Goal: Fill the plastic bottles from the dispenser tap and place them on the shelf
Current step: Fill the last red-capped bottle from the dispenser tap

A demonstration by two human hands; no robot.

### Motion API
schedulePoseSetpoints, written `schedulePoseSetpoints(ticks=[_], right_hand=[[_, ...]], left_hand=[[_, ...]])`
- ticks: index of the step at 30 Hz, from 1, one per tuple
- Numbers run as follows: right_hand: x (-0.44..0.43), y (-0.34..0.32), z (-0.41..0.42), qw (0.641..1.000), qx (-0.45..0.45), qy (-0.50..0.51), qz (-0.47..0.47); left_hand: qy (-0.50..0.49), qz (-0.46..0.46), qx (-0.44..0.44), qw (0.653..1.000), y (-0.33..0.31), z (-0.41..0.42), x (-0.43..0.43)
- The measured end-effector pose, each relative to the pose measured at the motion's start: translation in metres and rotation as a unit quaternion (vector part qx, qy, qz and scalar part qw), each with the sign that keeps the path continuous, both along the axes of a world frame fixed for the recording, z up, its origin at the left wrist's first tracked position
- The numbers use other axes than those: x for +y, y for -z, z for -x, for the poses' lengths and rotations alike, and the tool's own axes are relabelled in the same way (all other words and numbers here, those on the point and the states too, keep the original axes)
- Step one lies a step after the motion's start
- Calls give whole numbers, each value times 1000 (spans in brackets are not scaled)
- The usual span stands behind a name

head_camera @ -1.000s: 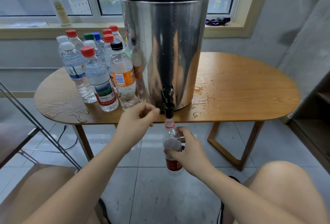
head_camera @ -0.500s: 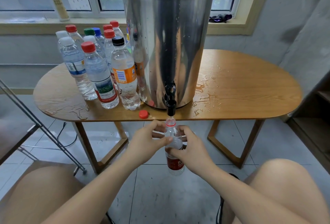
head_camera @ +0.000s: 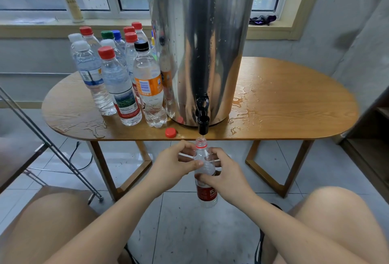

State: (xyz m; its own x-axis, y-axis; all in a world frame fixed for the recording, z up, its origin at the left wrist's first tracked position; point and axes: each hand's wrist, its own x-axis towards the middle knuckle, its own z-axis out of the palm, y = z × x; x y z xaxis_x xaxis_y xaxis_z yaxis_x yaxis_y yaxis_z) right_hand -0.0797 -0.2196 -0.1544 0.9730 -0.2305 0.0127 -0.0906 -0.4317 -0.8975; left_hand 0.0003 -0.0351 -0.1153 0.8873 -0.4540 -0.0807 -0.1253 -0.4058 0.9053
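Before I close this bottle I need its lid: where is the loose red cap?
The red cap lies on the table's front edge, just left of the tap, in front of the orange-labelled bottle.

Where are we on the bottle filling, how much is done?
Done: the red cap is off and lies on the table edge. About ten capped bottles stand beside the dispenser; which are filled is hard to tell.
In hand: left hand and right hand hold the open bottle under the tap.
Left: filling, capping, shelving; none is visibly shelved.
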Motion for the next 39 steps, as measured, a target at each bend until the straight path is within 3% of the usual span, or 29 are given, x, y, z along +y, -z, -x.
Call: schedulePoseSetpoints(ticks=[39], right_hand=[[0, -1, 0, 1000, 23, 9, 15]], left_hand=[[8, -22, -19, 1000, 0, 1, -1]])
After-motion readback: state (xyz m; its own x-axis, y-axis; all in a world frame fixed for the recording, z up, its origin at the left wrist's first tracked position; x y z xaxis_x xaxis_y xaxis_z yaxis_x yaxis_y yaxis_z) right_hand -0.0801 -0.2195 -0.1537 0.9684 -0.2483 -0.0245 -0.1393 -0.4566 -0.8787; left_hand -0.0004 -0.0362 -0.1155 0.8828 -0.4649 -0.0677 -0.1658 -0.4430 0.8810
